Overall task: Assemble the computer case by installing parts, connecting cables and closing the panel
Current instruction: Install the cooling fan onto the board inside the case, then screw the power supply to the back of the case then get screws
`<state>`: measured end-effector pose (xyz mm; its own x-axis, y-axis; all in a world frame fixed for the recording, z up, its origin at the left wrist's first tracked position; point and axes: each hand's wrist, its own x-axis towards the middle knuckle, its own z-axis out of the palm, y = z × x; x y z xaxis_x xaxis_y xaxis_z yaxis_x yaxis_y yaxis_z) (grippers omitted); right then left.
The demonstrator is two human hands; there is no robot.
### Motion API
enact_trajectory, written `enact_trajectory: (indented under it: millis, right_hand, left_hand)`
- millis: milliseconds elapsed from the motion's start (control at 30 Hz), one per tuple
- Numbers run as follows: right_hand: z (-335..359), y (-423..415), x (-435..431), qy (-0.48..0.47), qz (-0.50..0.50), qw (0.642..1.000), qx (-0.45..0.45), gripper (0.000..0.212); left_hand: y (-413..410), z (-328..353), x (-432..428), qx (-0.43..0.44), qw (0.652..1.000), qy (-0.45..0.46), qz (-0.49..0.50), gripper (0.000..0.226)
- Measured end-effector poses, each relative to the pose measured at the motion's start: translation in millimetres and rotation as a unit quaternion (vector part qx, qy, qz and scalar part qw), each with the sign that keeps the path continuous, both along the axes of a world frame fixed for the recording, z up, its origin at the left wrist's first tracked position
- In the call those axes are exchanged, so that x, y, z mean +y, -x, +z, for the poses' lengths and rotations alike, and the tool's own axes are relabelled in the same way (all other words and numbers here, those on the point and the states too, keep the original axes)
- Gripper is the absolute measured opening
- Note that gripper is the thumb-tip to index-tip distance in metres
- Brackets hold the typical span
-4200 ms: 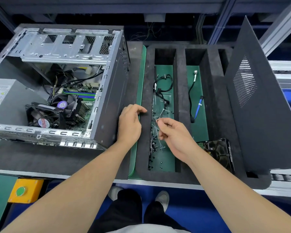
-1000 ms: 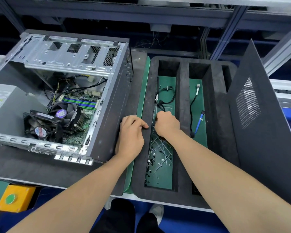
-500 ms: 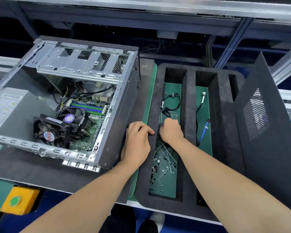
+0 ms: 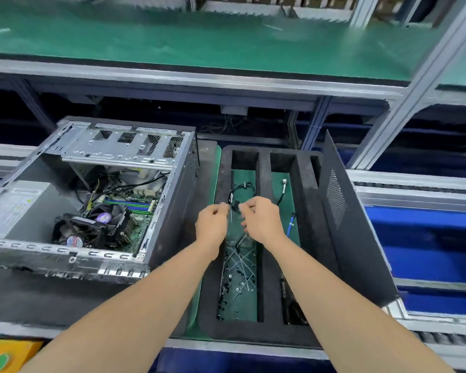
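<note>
Computer case (image 4: 92,197): laid on the table (image 4: 38,300) just left of the foam tray (image 4: 264,331), open side up. A grey power supply (image 4: 14,208), a fan cooler (image 4: 92,228) and a green motherboard (image 4: 139,211) are exposed inside.

Foam tray: black, divided into long compartments. In the left compartment a black cable (image 4: 242,187) is coiled at the far end, and small screws and clear ties (image 4: 237,275) are scattered toward the near end. In the middle compartment a black cable with a white plug (image 4: 283,182) and a blue cable (image 4: 291,224) are laid. A side panel (image 4: 342,238) with a perforated vent is stood tilted along the tray's right edge.

Left hand (image 4: 211,222) and right hand (image 4: 261,219): both are held above the tray's left compartment, close together, with fingers curled toward the thumbs. A thin pale strip (image 4: 230,215) is pinched at the left hand's fingertips. Whether anything is held by the right hand cannot be told through the blur.
</note>
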<state>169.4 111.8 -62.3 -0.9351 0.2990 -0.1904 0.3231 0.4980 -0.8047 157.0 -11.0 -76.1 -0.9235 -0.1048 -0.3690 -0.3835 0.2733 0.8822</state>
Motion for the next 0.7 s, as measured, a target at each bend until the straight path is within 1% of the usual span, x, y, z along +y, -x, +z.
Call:
enact_trajectory:
  millis: [33,100,167,267,333,400,567,633,700]
  right_hand:
    - [8.7,-3.9,1.1,0.012,-0.004,1.000,0.017,0.021]
    - [27.0,-10.9,2.8,0.023,-0.011,0.998,0.050,0.020]
    - [43.5,-16.0,2.8,0.024,-0.014,0.997,0.074,0.022]
    - [68.0,-21.8,-4.2,0.068,-0.015,0.992,0.102,0.023]
    - [82.3,-24.4,-13.0,0.094,-0.008,0.987,0.127,0.022]
    - [95.5,-24.2,-24.6,0.115,0.003,0.982,0.147,0.022]
    - [119.8,-19.5,-71.2,0.150,0.022,0.972,0.180,0.024]
    - [126.1,-19.6,-97.9,0.173,0.036,0.968,0.179,0.023]
    - [129.8,-20.7,-130.7,0.188,0.057,0.965,0.171,0.022]
  left_hand:
    - [0.4,11.1,5.6,-0.023,0.997,-0.077,0.016,0.024]
    - [-1.5,30.3,14.0,-0.044,0.980,-0.192,0.029,0.021]
    - [-7.0,51.0,16.6,-0.039,0.963,-0.265,0.023,0.019]
    - [-14.3,76.6,10.7,-0.027,0.943,-0.332,-0.002,0.022]
    - [-17.2,90.3,0.0,-0.006,0.935,-0.356,-0.005,0.023]
    - [-19.5,103.7,-14.0,0.021,0.933,-0.359,-0.010,0.025]
    - [-22.5,133.7,-62.1,0.061,0.929,-0.364,-0.022,0.020]
    - [-24.8,141.3,-89.2,0.071,0.926,-0.370,-0.018,0.024]
    - [-29.5,146.6,-122.6,0.080,0.926,-0.369,-0.007,0.033]
